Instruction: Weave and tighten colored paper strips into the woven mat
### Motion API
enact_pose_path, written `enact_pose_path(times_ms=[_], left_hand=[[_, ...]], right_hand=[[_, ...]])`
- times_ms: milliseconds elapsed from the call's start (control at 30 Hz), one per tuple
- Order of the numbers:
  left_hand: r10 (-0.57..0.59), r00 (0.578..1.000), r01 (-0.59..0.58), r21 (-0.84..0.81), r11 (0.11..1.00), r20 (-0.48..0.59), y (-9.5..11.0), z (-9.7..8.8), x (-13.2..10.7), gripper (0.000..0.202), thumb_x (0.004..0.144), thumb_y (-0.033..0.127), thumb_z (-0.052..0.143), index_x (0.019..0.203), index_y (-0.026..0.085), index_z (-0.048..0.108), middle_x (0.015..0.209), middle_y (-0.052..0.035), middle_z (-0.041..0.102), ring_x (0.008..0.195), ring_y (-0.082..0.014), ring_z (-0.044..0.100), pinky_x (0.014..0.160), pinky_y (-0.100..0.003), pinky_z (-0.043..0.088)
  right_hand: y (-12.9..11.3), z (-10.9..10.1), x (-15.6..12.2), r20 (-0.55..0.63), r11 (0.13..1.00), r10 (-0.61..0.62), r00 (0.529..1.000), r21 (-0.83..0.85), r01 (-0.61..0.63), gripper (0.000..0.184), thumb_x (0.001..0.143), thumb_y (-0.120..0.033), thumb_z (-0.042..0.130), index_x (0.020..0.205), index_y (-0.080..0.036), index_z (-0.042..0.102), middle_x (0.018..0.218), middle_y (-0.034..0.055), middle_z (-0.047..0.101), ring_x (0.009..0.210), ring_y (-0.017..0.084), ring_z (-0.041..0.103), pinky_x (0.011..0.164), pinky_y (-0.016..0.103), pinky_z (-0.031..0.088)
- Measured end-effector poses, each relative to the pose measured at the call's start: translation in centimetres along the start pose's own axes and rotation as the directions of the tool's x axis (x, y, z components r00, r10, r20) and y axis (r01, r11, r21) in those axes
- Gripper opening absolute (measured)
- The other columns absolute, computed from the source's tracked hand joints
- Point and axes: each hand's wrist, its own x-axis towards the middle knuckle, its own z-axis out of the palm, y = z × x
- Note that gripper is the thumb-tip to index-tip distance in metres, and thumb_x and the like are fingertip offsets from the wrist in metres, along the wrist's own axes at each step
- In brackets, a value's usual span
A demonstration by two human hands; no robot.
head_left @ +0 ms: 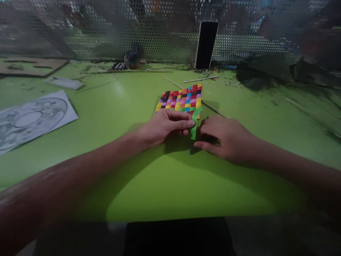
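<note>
A small woven mat point(181, 99) of many-coloured strips lies tilted on the green table, its near edge behind my left hand point(166, 126). Thumb and fingers of that hand pinch a bright green strip point(194, 129) at the mat's near right corner. The strip's upper end overlaps the mat, and its lower end hangs free. Just right of the strip is my right hand point(222, 137), its fingers curled and thumb apart from them. No object shows between its fingers, and a gap separates it from the strip.
A phone point(207, 45) leans upright against the perforated metal screen point(165, 39). To the left lie a printed sheet point(34, 117), a white box-like piece point(64, 83) and cut cardboard point(32, 67). Thin sticks point(201, 79) and scraps are behind the mat; dark leaves point(266, 73) lie right.
</note>
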Motion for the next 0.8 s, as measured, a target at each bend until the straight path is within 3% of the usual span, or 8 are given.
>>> enact_pose_path(times_ms=[167, 367, 467, 600, 800], left_hand=[[0.088, 0.996, -0.089, 0.028, 0.996, 0.033, -0.6, 0.0, 0.1, 0.027, 0.059, 0.021, 0.094, 0.08, 0.015, 0.079, 0.067, 0.001, 0.069, 0.057, -0.0048, 0.058, 0.059, -0.016, 0.052], [0.167, 0.986, -0.166, 0.116, 0.979, -0.002, -1.1, -0.1, 0.3, 0.03, 0.059, 0.029, 0.094, 0.082, 0.016, 0.08, 0.068, 0.0004, 0.07, 0.057, -0.007, 0.058, 0.058, -0.019, 0.051], [0.173, 0.985, -0.172, 0.129, 0.977, 0.001, -1.2, -0.2, 0.3, 0.029, 0.06, 0.029, 0.094, 0.083, 0.017, 0.08, 0.07, -0.0003, 0.071, 0.058, -0.0076, 0.059, 0.059, -0.02, 0.052], [0.159, 0.987, -0.157, 0.142, 0.977, -0.003, -1.0, -0.1, 0.2, 0.027, 0.061, 0.026, 0.093, 0.083, 0.016, 0.08, 0.07, -0.0005, 0.072, 0.059, -0.0079, 0.06, 0.061, -0.021, 0.052], [0.149, 0.988, -0.144, 0.122, 0.982, -0.032, -0.8, 0.0, 0.3, 0.026, 0.063, 0.023, 0.093, 0.082, 0.014, 0.079, 0.069, -0.0006, 0.071, 0.058, -0.0073, 0.06, 0.059, -0.02, 0.052]], right_hand=[[-0.4, 0.8, 0.4, -0.147, 0.973, 0.134, 0.98, 0.206, -0.102, 0.031, 0.099, -0.042, 0.055, 0.08, -0.018, 0.063, 0.079, 0.0063, 0.064, 0.075, 0.02, 0.057, 0.069, 0.033, 0.04], [-2.0, 1.0, 0.5, -0.156, 0.936, 0.256, 0.954, 0.288, -0.204, 0.035, 0.098, -0.038, 0.056, 0.069, -0.019, 0.058, 0.067, 0.0034, 0.059, 0.063, 0.016, 0.053, 0.062, 0.031, 0.037], [-2.2, 1.2, 0.5, -0.156, 0.931, 0.281, 0.947, 0.286, -0.229, 0.023, 0.093, -0.025, 0.059, 0.071, -0.017, 0.058, 0.068, 0.0026, 0.06, 0.06, 0.013, 0.05, 0.06, 0.029, 0.036], [-2.2, 1.4, 0.5, -0.144, 0.922, 0.3, 0.943, 0.297, -0.248, 0.019, 0.089, -0.021, 0.06, 0.071, -0.017, 0.057, 0.066, 0.0016, 0.059, 0.057, 0.012, 0.047, 0.059, 0.028, 0.034], [-1.7, 1.6, 0.2, -0.169, 0.951, 0.207, 0.964, 0.267, -0.158, 0.018, 0.087, -0.018, 0.06, 0.069, -0.018, 0.055, 0.064, -0.0002, 0.056, 0.058, 0.012, 0.046, 0.062, 0.028, 0.035]])
